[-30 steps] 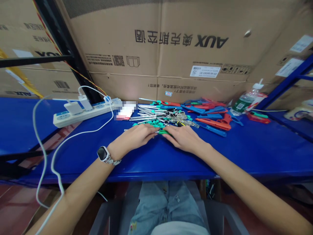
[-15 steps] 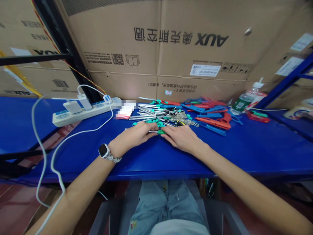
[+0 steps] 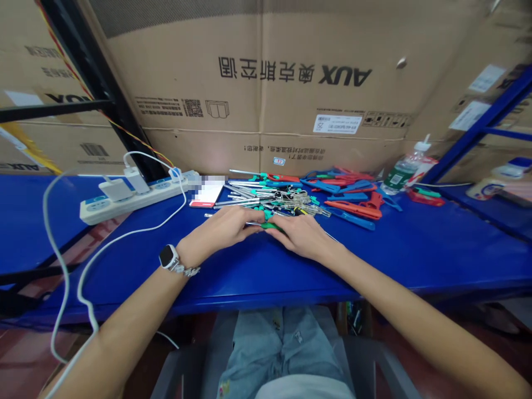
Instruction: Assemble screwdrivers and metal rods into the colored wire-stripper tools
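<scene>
In front of me my left hand [image 3: 224, 228] and my right hand [image 3: 302, 235] nearly meet over the blue table. Between their fingertips they grip a small green part with a thin metal rod [image 3: 270, 225]; the fingers hide much of it. Just behind them lies a pile of silver metal tubes [image 3: 239, 191] with green ends, mixed with clear plastic parts [image 3: 307, 202]. Right of the pile are red casings [image 3: 361, 209] and blue casings [image 3: 351, 219], shaped like long lighter handles. A yellow-and-black tool handle [image 3: 300, 211] shows beside my right fingers.
A white power strip [image 3: 120, 202] with plugged-in chargers and a trailing white cable [image 3: 124, 235] lies to the left. Near it is a white-and-red card or box [image 3: 208, 194]. A clear bottle [image 3: 401, 173] stands at right. Large cardboard boxes [image 3: 282, 111] back the blue table [image 3: 257, 271].
The view has shifted slightly, so the scene sits a little further left. Both hands stay together on the green part, with only small finger movement.
</scene>
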Demonstrator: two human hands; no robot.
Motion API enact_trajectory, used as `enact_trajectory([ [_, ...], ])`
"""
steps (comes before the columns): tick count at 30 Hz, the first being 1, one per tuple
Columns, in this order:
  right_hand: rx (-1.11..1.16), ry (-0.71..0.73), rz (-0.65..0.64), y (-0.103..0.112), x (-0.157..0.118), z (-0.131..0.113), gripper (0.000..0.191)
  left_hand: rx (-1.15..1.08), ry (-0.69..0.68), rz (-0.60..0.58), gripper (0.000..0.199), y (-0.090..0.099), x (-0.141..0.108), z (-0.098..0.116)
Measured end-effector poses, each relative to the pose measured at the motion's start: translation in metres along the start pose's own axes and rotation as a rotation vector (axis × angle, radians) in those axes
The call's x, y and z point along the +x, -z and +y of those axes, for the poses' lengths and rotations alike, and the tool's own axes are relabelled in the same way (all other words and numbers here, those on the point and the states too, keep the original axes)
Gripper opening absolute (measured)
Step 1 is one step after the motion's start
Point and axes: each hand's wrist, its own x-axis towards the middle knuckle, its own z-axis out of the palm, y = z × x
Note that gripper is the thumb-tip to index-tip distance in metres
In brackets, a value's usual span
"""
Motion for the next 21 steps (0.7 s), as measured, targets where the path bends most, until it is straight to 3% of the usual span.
enact_trajectory([
  [7,-0.022,-0.032,-0.065,0.004,-0.003,0.014,0.040,0.081,-0.023,-0.038,0.017,0.017,0.006,-0.009],
  [10,0.011,-0.059,-0.039,0.000,-0.003,0.015,0.039,0.175,-0.034,0.016,0.019,0.018,0.012,-0.009],
  [13,0.049,-0.125,0.001,-0.003,-0.004,0.016,0.040,0.258,-0.012,0.199,0.021,0.016,0.011,-0.003],
  [16,0.136,-0.193,0.056,-0.006,-0.007,0.017,0.039,0.203,0.071,0.486,0.029,0.009,0.000,0.008],
  [19,0.308,-0.262,0.120,-0.006,-0.007,0.012,0.038,-0.135,0.316,0.817,0.024,-0.009,-0.008,0.018],
  [21,0.516,-0.293,0.141,-0.006,-0.004,0.003,0.041,-0.515,0.499,0.782,0.034,-0.022,-0.002,0.026],
])
